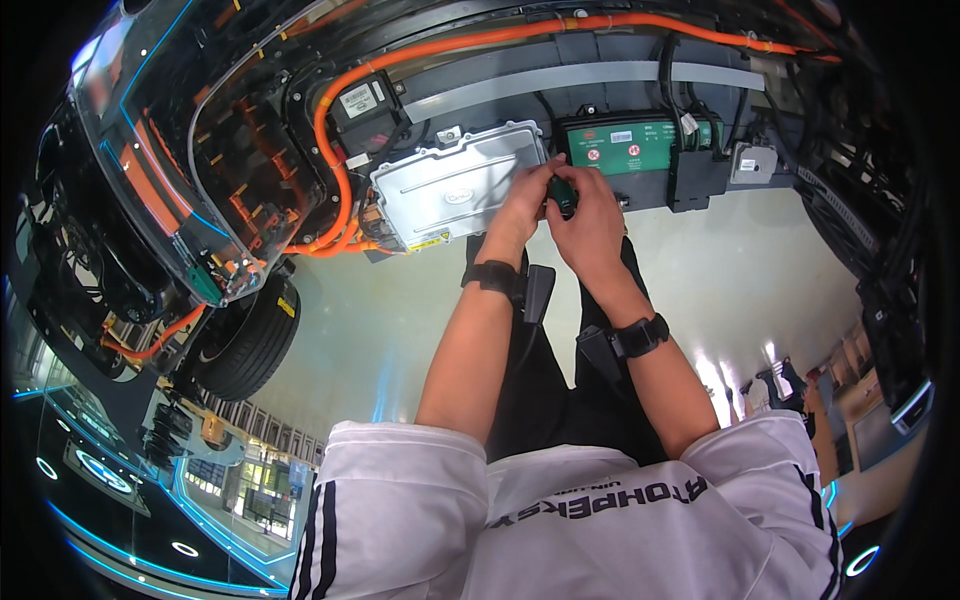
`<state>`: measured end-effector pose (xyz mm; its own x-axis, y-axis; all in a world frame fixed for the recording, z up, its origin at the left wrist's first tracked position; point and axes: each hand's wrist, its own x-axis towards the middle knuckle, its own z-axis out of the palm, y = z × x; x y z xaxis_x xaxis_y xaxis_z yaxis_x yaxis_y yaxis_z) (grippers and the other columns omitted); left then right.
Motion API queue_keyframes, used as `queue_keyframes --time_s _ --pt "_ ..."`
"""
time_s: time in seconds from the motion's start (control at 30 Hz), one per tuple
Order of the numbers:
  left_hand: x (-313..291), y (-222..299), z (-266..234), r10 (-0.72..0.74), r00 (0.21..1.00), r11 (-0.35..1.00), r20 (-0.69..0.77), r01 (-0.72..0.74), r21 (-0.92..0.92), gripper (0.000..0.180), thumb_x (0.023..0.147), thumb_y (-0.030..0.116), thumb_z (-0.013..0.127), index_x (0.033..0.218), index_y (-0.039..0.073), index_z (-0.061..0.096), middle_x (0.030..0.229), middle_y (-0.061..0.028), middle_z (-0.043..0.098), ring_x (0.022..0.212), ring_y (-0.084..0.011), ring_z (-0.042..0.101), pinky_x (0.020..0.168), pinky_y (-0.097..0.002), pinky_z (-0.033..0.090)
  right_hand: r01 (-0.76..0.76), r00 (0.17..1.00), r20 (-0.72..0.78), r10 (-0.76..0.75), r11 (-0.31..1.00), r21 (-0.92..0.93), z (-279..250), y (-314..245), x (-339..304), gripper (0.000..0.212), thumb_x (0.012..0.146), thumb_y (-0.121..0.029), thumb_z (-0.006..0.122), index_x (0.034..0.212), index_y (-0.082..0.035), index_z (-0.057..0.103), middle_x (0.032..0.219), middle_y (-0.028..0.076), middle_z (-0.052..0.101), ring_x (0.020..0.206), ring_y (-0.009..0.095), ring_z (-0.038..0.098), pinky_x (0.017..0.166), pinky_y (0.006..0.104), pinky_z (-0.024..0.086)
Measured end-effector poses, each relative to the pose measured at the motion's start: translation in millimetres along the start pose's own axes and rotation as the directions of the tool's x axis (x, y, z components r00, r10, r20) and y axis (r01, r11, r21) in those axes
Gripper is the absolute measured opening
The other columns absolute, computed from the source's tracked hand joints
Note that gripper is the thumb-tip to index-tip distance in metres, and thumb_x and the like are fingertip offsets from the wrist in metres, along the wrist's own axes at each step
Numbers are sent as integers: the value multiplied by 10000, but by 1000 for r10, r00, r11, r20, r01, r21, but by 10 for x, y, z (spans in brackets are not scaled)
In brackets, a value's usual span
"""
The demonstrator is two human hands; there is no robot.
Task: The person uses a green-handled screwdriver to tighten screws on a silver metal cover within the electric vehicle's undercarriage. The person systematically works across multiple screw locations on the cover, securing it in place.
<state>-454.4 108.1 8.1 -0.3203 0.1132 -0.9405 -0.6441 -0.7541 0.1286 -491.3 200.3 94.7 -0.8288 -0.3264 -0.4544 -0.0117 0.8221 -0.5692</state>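
My left hand (527, 198) and my right hand (588, 222) meet in front of the gap between a silver metal box and a green box. Between them is a small dark green-and-black rounded piece (563, 198), like a short handle; its kind cannot be made out. The fingers of my right hand are curled round it. My left hand is closed too, with its fingertips at the piece's upper end. The silver box (455, 190) lies just left of my hands. Right behind my right hand sits the green box (640, 145) with white labels.
A thick orange cable (345, 95) arches over the boxes and runs down their left side. Black connectors (690, 178) hang over the green box. A small grey module (753, 163) is mounted at the right. A tyre (252, 345) stands at the lower left, above the pale floor (370, 320).
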Motion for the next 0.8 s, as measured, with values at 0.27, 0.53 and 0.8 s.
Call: queue_keyframes --time_s 0.27,0.53,0.8 --pt "-33 -44 7 3 996 999 90 0 -38 318 943 293 524 1061 10 610 881 -68 636 753 -182 618 652 -321 530 -70 998 1 70 997 -25 27 -25 -73 396 814 -148 663 1171 -39 530 1118 130 571 921 346 626 736 412 525" --pt "2 6 46 -26 994 994 104 37 -107 297 936 277 554 1021 -4 601 900 -93 639 759 -203 634 645 -326 549 -33 997 -72 37 998 51 39 44 -11 335 836 -189 661 1133 -58 580 1084 102 602 877 262 640 708 363 521" --pt "-52 114 17 -45 993 987 113 62 -151 279 966 218 466 1126 -2 531 912 -199 658 710 -228 604 626 -318 523 -284 957 10 289 933 223 27 456 456 225 859 -155 612 1071 -93 650 938 85 685 823 288 662 711 376 520"
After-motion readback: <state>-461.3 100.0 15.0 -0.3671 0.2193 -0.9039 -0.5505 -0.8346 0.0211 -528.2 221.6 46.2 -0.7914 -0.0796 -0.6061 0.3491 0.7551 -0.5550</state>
